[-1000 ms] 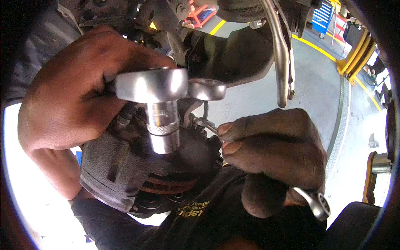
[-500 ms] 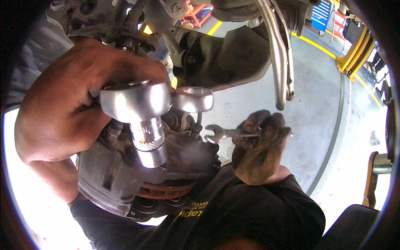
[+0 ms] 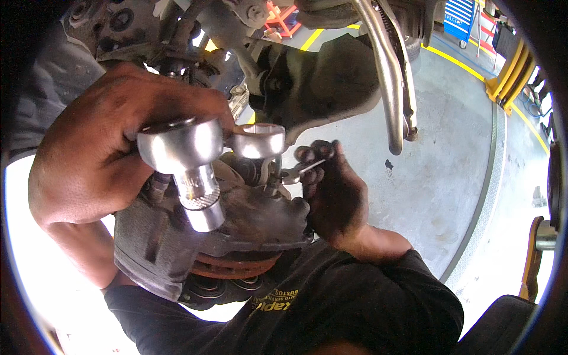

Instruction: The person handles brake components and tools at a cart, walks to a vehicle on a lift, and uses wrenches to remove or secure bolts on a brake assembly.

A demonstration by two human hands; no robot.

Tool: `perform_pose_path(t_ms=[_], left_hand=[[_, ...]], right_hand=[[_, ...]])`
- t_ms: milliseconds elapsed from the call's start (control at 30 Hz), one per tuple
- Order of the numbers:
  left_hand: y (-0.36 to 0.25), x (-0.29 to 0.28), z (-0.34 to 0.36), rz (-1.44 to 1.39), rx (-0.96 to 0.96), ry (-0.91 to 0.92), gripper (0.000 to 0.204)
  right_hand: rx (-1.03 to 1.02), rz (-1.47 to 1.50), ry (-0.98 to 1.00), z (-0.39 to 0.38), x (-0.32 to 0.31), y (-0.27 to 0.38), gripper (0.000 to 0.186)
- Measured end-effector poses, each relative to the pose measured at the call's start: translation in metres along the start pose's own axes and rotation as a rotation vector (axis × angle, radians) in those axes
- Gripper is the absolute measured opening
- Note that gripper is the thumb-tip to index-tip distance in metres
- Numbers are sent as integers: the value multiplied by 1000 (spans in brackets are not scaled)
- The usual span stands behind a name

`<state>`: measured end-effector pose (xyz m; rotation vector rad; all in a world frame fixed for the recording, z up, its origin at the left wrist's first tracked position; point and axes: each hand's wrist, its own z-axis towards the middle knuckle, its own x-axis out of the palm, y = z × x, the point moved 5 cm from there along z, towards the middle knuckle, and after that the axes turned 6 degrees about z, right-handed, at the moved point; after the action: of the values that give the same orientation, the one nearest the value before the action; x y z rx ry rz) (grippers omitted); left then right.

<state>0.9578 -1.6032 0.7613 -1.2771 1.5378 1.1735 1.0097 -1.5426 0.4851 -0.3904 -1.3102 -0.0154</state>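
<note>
My left hand is closed around a ratchet whose head carries a short, knurled socket pointing down. The ring end of a wrench juts out beside the ratchet from the same fist; their handles are hidden. My right hand pinches a small open-end wrench. The jaw of that wrench is at a small fitting on top of the dark brake caliper; whether it grips the fitting I cannot tell. Below the caliper body shows the rusty edge of a brake disc.
Suspension parts and a dark, curved metal shield hang above and beyond my hands. A bare metal bar comes down at the upper right. Farther off stand a blue tool cabinet, a red cart and a yellow post.
My right hand has moved left with the open-end wrench, bringing its jaw to the caliper fitting. My left hand, with the ratchet and ring wrench, has shifted slightly left in view.
</note>
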Motion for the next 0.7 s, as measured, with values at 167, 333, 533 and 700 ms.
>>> perform_pose_path(t_ms=[167, 333, 533, 700], left_hand=[[-3, -1, -5, -14, 3, 51, 47], [12, 13, 2, -179, 60, -2, 43], [3, 12, -8, -205, -9, 64, 44], [11, 22, -4, -47, 44, 35, 46]], right_hand=[[313, 226, 37, 8, 1, -15, 29], [401, 255, -8, 19, -22, -15, 31], [270, 203, 101, -1, -11, -15, 31], [90, 53, 124, 4, -19, -4, 32]])
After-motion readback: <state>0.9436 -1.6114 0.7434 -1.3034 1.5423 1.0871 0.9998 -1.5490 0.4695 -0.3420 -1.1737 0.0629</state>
